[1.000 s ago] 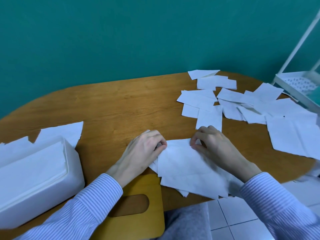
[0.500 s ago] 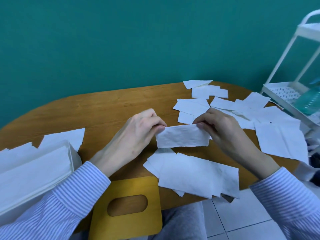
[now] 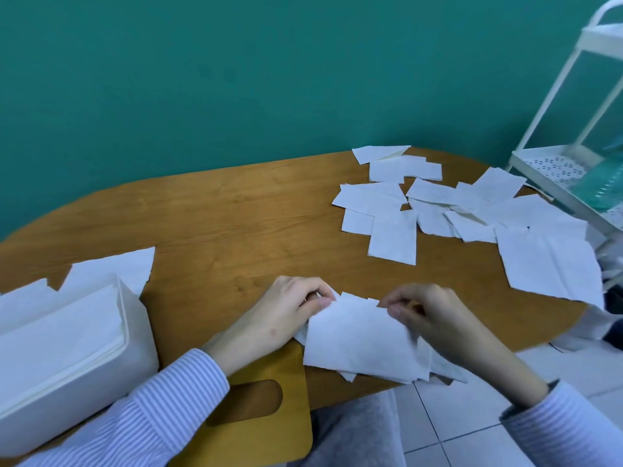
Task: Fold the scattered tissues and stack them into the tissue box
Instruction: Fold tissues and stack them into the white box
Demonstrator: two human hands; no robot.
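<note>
A white tissue [image 3: 360,335] lay at the near edge of the wooden table [image 3: 236,217], atop a few other sheets. Left hand [image 3: 286,315] pinched its upper left corner; right hand [image 3: 424,315] pinched its upper right corner. Scattered tissues [image 3: 455,210] covered the far right of the table. The white tissue box [image 3: 67,358] stood at the left, filled with folded sheets, its wooden lid [image 3: 256,416] just beside it.

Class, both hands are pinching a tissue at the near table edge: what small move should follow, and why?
Probably fold the tissue flat. The left hand and right hand pinch its top corners, and the open tissue box already holds a stack.
</note>
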